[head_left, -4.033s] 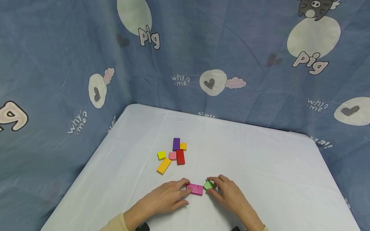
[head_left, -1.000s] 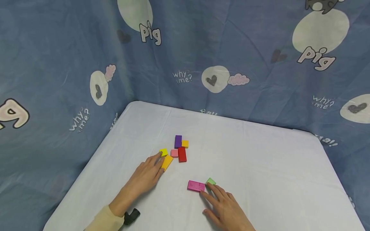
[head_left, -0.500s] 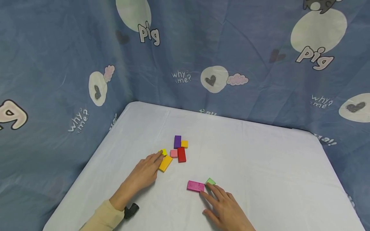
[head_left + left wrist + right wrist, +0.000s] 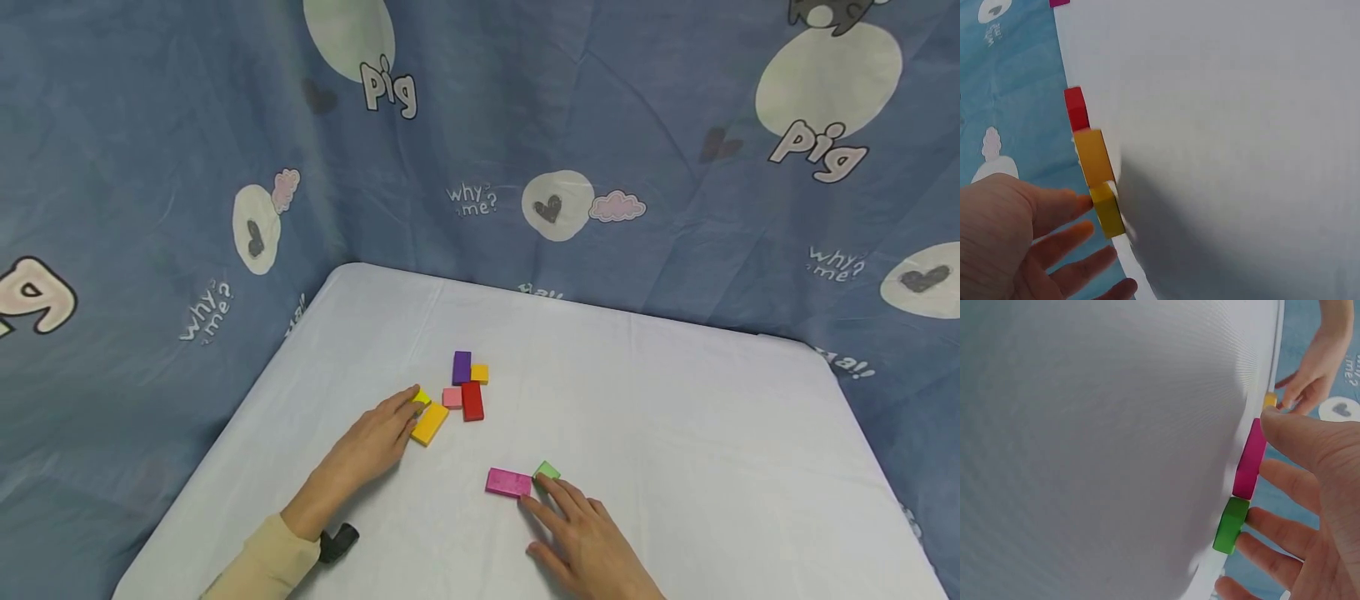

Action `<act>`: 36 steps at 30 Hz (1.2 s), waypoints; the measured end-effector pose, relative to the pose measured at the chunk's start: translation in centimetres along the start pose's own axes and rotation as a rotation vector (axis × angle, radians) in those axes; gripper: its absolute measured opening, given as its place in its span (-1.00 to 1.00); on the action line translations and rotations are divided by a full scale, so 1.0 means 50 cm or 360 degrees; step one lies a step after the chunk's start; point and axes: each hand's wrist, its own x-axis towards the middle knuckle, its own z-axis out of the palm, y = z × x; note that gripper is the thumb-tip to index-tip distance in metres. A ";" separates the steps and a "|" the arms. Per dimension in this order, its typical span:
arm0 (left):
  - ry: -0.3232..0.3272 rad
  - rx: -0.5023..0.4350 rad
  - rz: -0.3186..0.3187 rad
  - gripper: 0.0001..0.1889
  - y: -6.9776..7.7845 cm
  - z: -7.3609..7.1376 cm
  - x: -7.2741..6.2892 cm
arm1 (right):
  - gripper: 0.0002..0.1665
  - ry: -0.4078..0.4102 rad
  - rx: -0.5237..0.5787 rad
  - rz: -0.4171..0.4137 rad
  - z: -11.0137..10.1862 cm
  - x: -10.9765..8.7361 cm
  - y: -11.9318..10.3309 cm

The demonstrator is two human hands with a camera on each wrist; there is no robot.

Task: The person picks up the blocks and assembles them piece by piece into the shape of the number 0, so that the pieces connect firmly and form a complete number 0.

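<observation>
Head view, left of centre: the left hand (image 4: pixel 375 440), fingers loosely spread, reaches a small bright-yellow square block (image 4: pixel 423 397) beside an orange-yellow rectangular block (image 4: pixel 430 423), materials unclear; a stray push could skew both. Lower centre: a dragging right hand (image 4: pixel 588 533) could shift the small light-green square block (image 4: pixel 548 469) and magenta rectangular block (image 4: pixel 508 482).

Left wrist view, lower left: fingers apart, one fingertip at the yellow block, gripping nothing evident.

Right wrist view, lower right: fingers splayed beside magenta and green, ungripped.

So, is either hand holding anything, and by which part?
The right hand holds nothing. The left hand has fingers at the sides of the bright yellow square block; whether they grip cannot be told.
</observation>
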 end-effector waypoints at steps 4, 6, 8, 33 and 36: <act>-0.0011 -0.0036 0.0018 -0.67 -0.010 0.001 0.006 | -0.38 -0.0007 -0.0003 0.0005 0.001 -0.001 -0.001; -0.0041 -0.0039 -0.0001 -0.66 -0.012 0.000 0.008 | -0.38 -0.0010 -0.0010 0.0004 0.001 -0.002 -0.001; -0.0048 -0.0041 -0.0009 -0.66 -0.012 0.001 0.010 | -0.38 -0.0001 -0.0014 -0.0001 0.001 -0.002 0.000; 0.0022 0.0013 -0.0042 -0.76 -0.012 0.000 0.018 | -0.38 0.0048 -0.0011 -0.0029 0.000 -0.004 0.004; 0.0016 0.0007 -0.0072 -0.77 -0.010 -0.002 0.017 | -0.38 0.0048 -0.0003 -0.0027 0.000 -0.004 0.004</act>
